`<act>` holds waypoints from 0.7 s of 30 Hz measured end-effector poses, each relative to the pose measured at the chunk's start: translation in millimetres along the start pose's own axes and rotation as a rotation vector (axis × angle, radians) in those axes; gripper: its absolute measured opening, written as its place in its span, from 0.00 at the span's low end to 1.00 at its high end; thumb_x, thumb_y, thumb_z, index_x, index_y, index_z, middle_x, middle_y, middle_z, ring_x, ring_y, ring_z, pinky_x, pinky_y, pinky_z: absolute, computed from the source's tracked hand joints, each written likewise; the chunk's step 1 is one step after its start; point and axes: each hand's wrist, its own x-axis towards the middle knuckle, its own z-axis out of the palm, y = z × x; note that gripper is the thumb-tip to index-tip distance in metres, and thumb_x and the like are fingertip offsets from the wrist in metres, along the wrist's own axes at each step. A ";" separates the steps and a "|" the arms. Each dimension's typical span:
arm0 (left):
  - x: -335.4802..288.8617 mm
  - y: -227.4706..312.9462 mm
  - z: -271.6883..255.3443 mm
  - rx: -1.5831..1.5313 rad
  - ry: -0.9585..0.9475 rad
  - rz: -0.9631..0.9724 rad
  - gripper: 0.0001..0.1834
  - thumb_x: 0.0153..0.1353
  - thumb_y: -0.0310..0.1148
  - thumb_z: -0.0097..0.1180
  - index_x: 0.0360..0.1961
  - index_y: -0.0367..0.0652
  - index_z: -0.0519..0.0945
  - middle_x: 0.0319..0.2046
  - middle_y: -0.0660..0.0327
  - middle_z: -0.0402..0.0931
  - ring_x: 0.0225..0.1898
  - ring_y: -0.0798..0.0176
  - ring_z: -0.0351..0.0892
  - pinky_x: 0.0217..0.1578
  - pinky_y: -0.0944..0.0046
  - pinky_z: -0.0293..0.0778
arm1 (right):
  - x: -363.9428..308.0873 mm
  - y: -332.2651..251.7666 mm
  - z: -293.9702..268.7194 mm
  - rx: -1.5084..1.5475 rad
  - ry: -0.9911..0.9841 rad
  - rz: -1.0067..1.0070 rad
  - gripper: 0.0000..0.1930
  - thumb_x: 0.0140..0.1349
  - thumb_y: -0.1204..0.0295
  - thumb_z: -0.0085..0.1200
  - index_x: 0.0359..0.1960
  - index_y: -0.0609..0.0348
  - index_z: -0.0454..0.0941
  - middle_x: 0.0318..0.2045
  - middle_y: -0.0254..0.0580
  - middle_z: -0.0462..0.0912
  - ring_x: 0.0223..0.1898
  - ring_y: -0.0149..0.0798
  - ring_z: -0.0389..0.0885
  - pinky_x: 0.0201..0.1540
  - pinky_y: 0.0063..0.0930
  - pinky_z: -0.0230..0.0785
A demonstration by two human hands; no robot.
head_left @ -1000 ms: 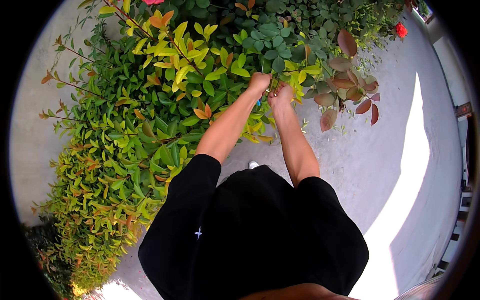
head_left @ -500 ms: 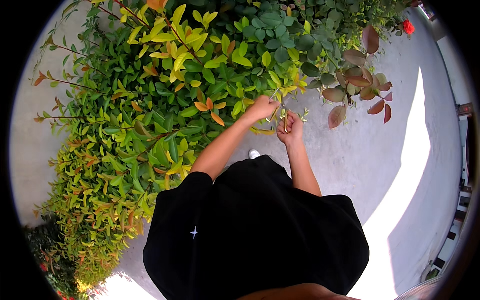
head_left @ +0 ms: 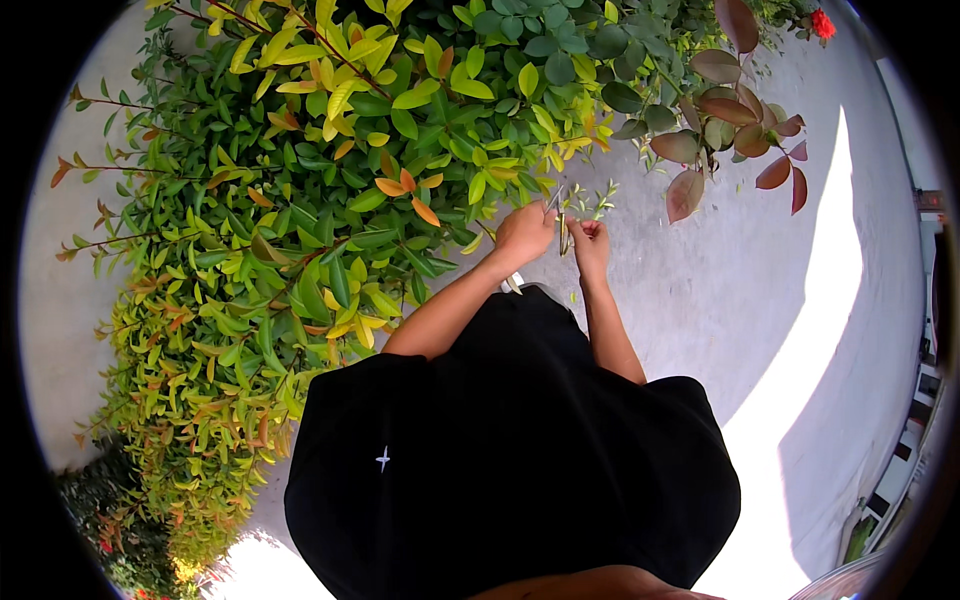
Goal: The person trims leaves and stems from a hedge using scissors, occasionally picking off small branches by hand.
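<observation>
Nearest: black shirt [head_left: 510, 440] fills the lower middle; the toe of a white shoe [head_left: 512, 283] shows just past its upper edge. Both forearms reach forward from the sleeves.

Left hand [head_left: 525, 232] beside the hedge margin, back of hand up, fingers curled in; whether something sits inside the curl, cannot tell. Right hand [head_left: 590, 248] further out over grey pavement [head_left: 700, 290], fingers bent nearly closed, thumb and forefinger pinching at a gold handle. Room for movement opens to the right, across the pavement; on the left, foliage crowds the left forearm.

Scissors [head_left: 563, 236] between the two hands: gold handles at the right fingertips, silver blades close by the left fingers. Long axis runs roughly away from the body, tips away, slight lean left; handles toward the shirt. Blade gap too small to read.

Just beyond the tips, a small green sprig [head_left: 600, 200]. Hedge [head_left: 300, 220], green with yellow and orange leaves, along the whole left side. Further: reddish leaves [head_left: 735, 105] overhanging pavement, sunlit strip [head_left: 800, 390], red flower [head_left: 822, 24] at the far edge.
</observation>
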 end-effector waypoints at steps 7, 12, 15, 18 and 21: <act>-16.9 25.7 9.4 0.198 0.031 0.121 0.17 0.68 0.43 0.45 0.39 0.37 0.73 0.25 0.44 0.79 0.30 0.37 0.80 0.32 0.41 0.72 | -27.1 -16.3 -5.7 0.190 -0.323 0.018 0.16 0.66 0.61 0.53 0.46 0.63 0.75 0.40 0.38 0.79 0.42 0.28 0.75 0.44 0.23 0.68; -11.5 14.3 14.4 0.141 0.020 0.150 0.17 0.68 0.43 0.44 0.39 0.37 0.74 0.26 0.43 0.79 0.30 0.37 0.80 0.32 0.41 0.72 | -18.8 13.2 -1.5 0.134 -0.170 -0.026 0.19 0.66 0.61 0.52 0.49 0.66 0.73 0.43 0.38 0.79 0.43 0.28 0.75 0.48 0.23 0.66; -12.3 9.3 13.0 0.105 0.046 0.156 0.17 0.68 0.43 0.44 0.40 0.37 0.74 0.26 0.43 0.80 0.31 0.37 0.80 0.33 0.41 0.72 | -28.7 -17.9 -0.5 0.224 -0.303 0.056 0.22 0.64 0.60 0.55 0.52 0.66 0.71 0.42 0.38 0.78 0.44 0.29 0.74 0.49 0.24 0.66; -10.7 11.5 15.0 0.081 0.070 0.157 0.17 0.68 0.43 0.43 0.40 0.38 0.74 0.27 0.44 0.80 0.32 0.37 0.80 0.34 0.41 0.72 | -18.2 -2.1 0.6 0.196 -0.344 -0.004 0.27 0.60 0.59 0.59 0.54 0.67 0.70 0.44 0.43 0.77 0.45 0.36 0.75 0.51 0.28 0.66; -11.9 10.2 11.1 0.052 0.091 0.121 0.17 0.68 0.43 0.44 0.41 0.38 0.75 0.28 0.44 0.80 0.33 0.36 0.79 0.35 0.41 0.72 | -17.3 -1.2 5.6 -0.256 0.055 -0.285 0.30 0.57 0.58 0.62 0.54 0.69 0.70 0.48 0.50 0.76 0.48 0.43 0.75 0.54 0.33 0.66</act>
